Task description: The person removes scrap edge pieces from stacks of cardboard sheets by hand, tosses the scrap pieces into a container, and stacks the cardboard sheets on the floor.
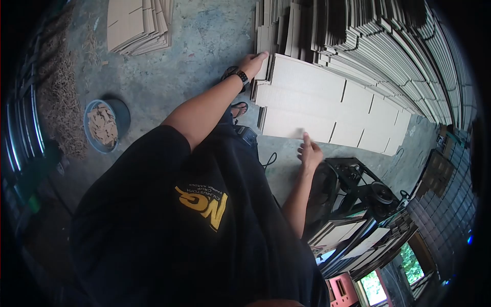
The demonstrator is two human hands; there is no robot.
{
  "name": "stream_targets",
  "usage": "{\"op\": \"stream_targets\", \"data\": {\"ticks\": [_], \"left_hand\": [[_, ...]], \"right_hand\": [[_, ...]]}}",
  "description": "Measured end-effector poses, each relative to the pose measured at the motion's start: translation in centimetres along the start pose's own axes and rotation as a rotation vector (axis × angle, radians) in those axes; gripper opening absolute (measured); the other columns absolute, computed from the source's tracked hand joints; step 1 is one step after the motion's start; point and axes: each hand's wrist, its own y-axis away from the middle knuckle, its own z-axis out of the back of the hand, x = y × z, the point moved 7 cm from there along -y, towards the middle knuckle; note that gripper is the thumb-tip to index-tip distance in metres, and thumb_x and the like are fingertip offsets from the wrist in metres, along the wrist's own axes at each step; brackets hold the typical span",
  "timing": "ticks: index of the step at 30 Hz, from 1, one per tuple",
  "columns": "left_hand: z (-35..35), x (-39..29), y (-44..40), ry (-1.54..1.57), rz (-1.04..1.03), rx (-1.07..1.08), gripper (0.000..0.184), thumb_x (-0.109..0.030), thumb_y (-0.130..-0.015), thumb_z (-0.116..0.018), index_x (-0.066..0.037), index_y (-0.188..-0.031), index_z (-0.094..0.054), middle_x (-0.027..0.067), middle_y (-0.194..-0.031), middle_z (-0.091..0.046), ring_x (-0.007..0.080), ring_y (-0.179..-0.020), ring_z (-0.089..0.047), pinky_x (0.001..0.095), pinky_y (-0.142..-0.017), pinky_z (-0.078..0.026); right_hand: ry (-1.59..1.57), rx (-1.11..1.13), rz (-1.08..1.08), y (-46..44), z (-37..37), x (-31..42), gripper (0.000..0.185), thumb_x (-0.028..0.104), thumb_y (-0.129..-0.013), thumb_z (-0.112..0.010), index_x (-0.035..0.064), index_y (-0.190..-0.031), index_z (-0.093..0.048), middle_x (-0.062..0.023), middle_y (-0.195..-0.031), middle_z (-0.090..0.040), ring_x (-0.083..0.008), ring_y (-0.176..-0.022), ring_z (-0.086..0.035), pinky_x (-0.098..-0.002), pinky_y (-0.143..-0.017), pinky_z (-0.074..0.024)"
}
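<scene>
A pale, slotted cardboard sheet [312,97] lies in front of me on top of other sheets, whose edges show at its left end. My left hand [252,65], with a dark watch on the wrist, is closed at the far left corner of these sheets. Its thumb points along the edge, and some fingers are hidden. At the near long edge, my right hand [310,152] has its thumb laid over the sheet's rim. The other fingers of that hand are curled below the edge.
Tall stacks of cardboard [394,56] stand along the far right. A smaller cardboard pile [138,25] lies at far left. A bucket of cardboard scraps [123,120] stands on the concrete floor [194,36]. Near my right arm is a dark machine frame with a wheel [381,193].
</scene>
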Motion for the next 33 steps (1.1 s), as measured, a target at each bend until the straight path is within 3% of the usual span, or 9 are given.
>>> {"op": "stream_targets", "data": {"ticks": [5,8,10,12,16,25,28,29,33], "left_hand": [[-1.3,-2.6,1.4,-0.011,0.080,0.061,0.093,-0.060,-0.069,-0.072,0.013,-0.123,-0.049,0.0230,-0.128,-0.052,0.0272,-0.121,-0.048,0.0352,-0.101,-0.037],[-1.0,-1.8,1.3,0.133,0.037,-0.111,0.065,-0.050,-0.070,-0.077,0.005,-0.103,-0.065,0.0163,-0.107,-0.066,0.0225,-0.102,-0.061,0.0313,-0.091,-0.045],[-1.6,0.8,-1.3,0.135,-0.007,-0.160,0.063,-0.050,-0.072,-0.075,0.005,-0.101,-0.066,0.0177,-0.104,-0.067,0.0236,-0.097,-0.063,0.0324,-0.087,-0.047],[-1.6,0.2,-0.7,0.124,-0.065,-0.175,0.045,-0.042,-0.080,-0.071,0.002,-0.091,-0.066,0.0088,-0.088,-0.068,0.0144,-0.081,-0.060,0.0300,-0.073,-0.048],[-0.9,-0.7,0.3,0.005,-0.091,-0.259,0.041,-0.040,-0.080,-0.072,0.000,-0.079,-0.064,0.0066,-0.073,-0.065,0.0112,-0.067,-0.056,0.0300,-0.062,-0.046],[-0.6,1.2,0.8,0.390,0.074,-0.411,0.037,-0.033,-0.073,-0.079,0.002,-0.076,-0.066,0.0097,-0.073,-0.068,0.0175,-0.069,-0.063,0.0336,-0.068,-0.049],[1.3,0.2,6.0,0.709,0.790,-0.409,0.064,-0.050,-0.086,-0.057,0.000,-0.126,-0.049,0.0223,-0.135,-0.047,0.0296,-0.121,-0.049,0.0372,-0.097,-0.040],[0.0,3.2,4.6,1.227,0.831,-0.536,0.060,-0.049,-0.091,-0.048,-0.004,-0.130,-0.046,0.0181,-0.133,-0.050,0.0283,-0.120,-0.049,0.0425,-0.100,-0.037],[3.6,26.0,-15.5,1.759,0.310,-0.348,0.040,-0.040,-0.090,-0.044,-0.011,-0.109,-0.062,0.0103,-0.114,-0.063,0.0263,-0.107,-0.057,0.0458,-0.097,-0.041]], "right_hand": [[0.102,-0.242,0.879,2.7,-2.1,15.4,0.027,0.026,-0.084,-0.069,0.0003,-0.088,-0.063,-0.0065,-0.074,-0.063,-0.0140,-0.066,-0.057,-0.0268,-0.060,-0.0462],[0.336,-0.079,1.277,2.1,-10.3,23.5,0.029,0.030,-0.086,-0.063,0.0020,-0.093,-0.063,-0.0166,-0.096,-0.062,-0.0338,-0.091,-0.059,-0.0415,-0.079,-0.0466],[0.643,0.001,1.361,0.2,-16.0,26.3,0.040,0.044,-0.089,-0.053,0.0061,-0.098,-0.065,-0.0143,-0.102,-0.063,-0.0315,-0.102,-0.056,-0.0421,-0.087,-0.0437],[0.787,0.119,1.382,-1.3,-19.7,27.8,0.048,0.048,-0.091,-0.047,0.0049,-0.099,-0.066,-0.0179,-0.104,-0.063,-0.0344,-0.104,-0.057,-0.0406,-0.088,-0.0448],[1.316,0.519,0.779,-5.7,-23.8,26.2,0.088,0.076,-0.084,-0.018,0.0076,-0.116,-0.063,-0.0249,-0.117,-0.058,-0.0371,-0.119,-0.049,-0.0392,-0.103,-0.0353],[1.335,0.522,0.769,-4.6,-23.0,26.7,0.084,0.072,-0.087,-0.017,0.0089,-0.101,-0.070,-0.0220,-0.111,-0.062,-0.0378,-0.111,-0.054,-0.0417,-0.097,-0.0412],[1.303,0.496,0.749,-4.0,-22.6,27.5,0.085,0.073,-0.086,-0.016,0.0088,-0.099,-0.071,-0.0208,-0.110,-0.063,-0.0374,-0.111,-0.054,-0.0417,-0.098,-0.0408],[1.302,0.487,0.740,-4.0,-22.6,27.7,0.085,0.073,-0.086,-0.017,0.0087,-0.099,-0.071,-0.0205,-0.110,-0.063,-0.0372,-0.111,-0.054,-0.0415,-0.098,-0.0406],[1.286,0.485,0.796,-4.8,-23.5,27.6,0.083,0.074,-0.085,-0.022,0.0081,-0.100,-0.070,-0.0219,-0.110,-0.062,-0.0371,-0.112,-0.054,-0.0411,-0.100,-0.0395]]}}
